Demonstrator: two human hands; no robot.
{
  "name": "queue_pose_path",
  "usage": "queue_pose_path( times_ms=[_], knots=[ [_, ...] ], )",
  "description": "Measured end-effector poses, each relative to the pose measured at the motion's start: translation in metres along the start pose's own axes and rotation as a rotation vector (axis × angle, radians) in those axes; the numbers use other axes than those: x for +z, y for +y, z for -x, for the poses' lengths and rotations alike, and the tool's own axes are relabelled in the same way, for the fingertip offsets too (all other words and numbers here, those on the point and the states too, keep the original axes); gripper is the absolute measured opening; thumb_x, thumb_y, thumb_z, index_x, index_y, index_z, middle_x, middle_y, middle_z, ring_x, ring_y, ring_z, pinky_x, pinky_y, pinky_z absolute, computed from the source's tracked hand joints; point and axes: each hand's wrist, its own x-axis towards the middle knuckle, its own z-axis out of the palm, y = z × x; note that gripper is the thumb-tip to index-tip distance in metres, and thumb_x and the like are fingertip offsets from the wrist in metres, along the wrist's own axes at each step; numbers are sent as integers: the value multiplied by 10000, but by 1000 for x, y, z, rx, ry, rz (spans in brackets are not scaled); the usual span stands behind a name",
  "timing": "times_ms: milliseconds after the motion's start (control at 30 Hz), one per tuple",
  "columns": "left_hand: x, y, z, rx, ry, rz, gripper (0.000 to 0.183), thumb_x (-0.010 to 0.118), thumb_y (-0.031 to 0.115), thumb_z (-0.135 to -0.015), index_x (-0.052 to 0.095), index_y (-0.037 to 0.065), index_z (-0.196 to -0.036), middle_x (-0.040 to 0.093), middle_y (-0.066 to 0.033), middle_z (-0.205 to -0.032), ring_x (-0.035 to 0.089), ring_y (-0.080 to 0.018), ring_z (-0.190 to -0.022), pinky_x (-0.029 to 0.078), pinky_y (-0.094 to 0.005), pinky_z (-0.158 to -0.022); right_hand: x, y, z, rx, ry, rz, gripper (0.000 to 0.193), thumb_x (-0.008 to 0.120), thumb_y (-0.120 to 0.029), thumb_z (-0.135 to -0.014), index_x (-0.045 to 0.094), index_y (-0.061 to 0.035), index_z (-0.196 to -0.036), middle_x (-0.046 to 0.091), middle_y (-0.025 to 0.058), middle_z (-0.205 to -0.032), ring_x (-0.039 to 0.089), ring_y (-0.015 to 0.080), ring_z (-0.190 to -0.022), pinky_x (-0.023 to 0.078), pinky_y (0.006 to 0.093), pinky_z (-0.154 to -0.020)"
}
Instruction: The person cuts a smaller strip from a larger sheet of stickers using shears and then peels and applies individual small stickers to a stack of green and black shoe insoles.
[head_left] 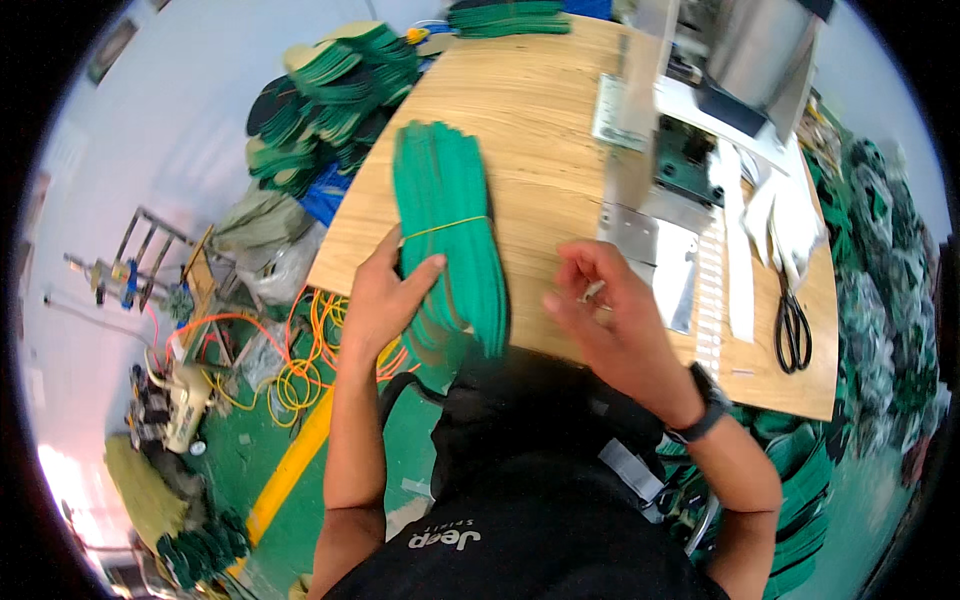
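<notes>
A long bundle of green shoe insoles [452, 180], stacked edge-up, lies at the wooden table's near edge with a thin yellow band [445, 228] around its middle. My left hand [388, 300] grips the bundle's near left side, thumb across the top. To the right of it, my right hand [612, 310] is raised with its fingers curled. A small whitish piece [592, 291] shows at those fingers, too small and blurred to name. A dark watch [706, 403] is on my right wrist.
A press-like machine [690, 165] stands on the wooden table [545, 90], right of centre. Black-handled scissors [792, 335] and white gloves [783, 220] lie beyond it. More insole stacks [340, 85] rise at far left. Orange and yellow hoses [300, 370] coil on the floor.
</notes>
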Motion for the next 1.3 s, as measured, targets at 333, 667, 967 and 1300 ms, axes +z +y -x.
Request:
queue_pose_path(
  times_ms=[333,667,967,1300],
  knots=[
    [-25,-20,-18,81,-183,318,655,658,117,-821,365,-10,-1392,561,-138,-1205,547,-179,-1052,450,-301,-897,114,52,-70,4,22,60,682,790,-411,-670,517,21,-1122,528,238,-1032,488,389,-998,377,470,-877],
    [-37,-8,-26,204,-193,-27,845,694,174,-716,269,3,-1426,507,-179,-1291,525,-263,-1137,407,-352,-981,73,61,-82,-300,-326,97,429,732,-305,-719,644,-23,-1031,668,131,-978,634,213,-826,507,360,-711],
    [10,2,-35,288,0,-340,826,556,13,-668,273,31,-1444,392,-209,-1408,403,-303,-1284,322,-340,-1052,92,44,-64,-111,7,475,643,713,-292,-609,509,205,-964,515,314,-1024,524,409,-942,451,431,-816],
    [-35,-15,-78,288,3,-272,596,537,31,-689,550,68,-1283,401,-183,-1403,467,-254,-1214,376,-319,-994,26,4,-5,-361,-125,336,431,629,-279,-778,513,89,-971,549,222,-924,536,380,-909,463,440,-804]
  ],
)
